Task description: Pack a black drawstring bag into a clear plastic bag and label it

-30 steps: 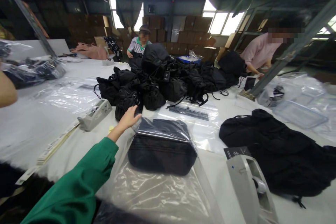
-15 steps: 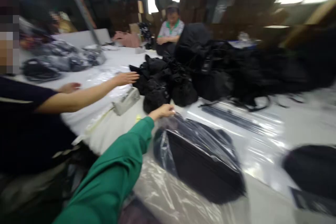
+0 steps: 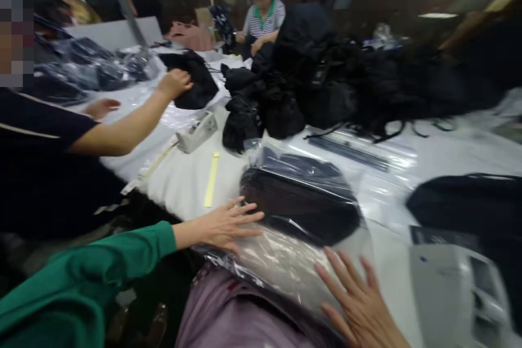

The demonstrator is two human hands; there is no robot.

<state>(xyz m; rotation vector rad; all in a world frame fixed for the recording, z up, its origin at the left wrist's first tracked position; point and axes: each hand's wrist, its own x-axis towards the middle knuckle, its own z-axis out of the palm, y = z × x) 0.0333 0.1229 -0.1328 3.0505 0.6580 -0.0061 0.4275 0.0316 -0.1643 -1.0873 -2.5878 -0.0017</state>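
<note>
A dark fabric bag [image 3: 297,209] lies inside a clear plastic bag [image 3: 285,261] on the white table in front of me. My left hand [image 3: 228,224], in a green sleeve, rests with its fingers apart on the plastic's left edge. Spread fingers of my right hand [image 3: 359,302] are over the near right part of the same plastic. Neither hand grips anything. The plastic's near edge hangs toward my lap.
A co-worker's hand [image 3: 176,84] at left holds a black bag [image 3: 198,79]. Black drawstring bags [image 3: 281,109] are heaped beyond my plastic bag. A yellow strip [image 3: 212,179], a grey holder [image 3: 198,132], a grey plastic object [image 3: 436,283] and another person [image 3: 263,22] are around.
My left hand has let go of the plastic's far corner and come back toward me. My right hand has entered view. The co-worker has pulled a black bag leftward off the heap.
</note>
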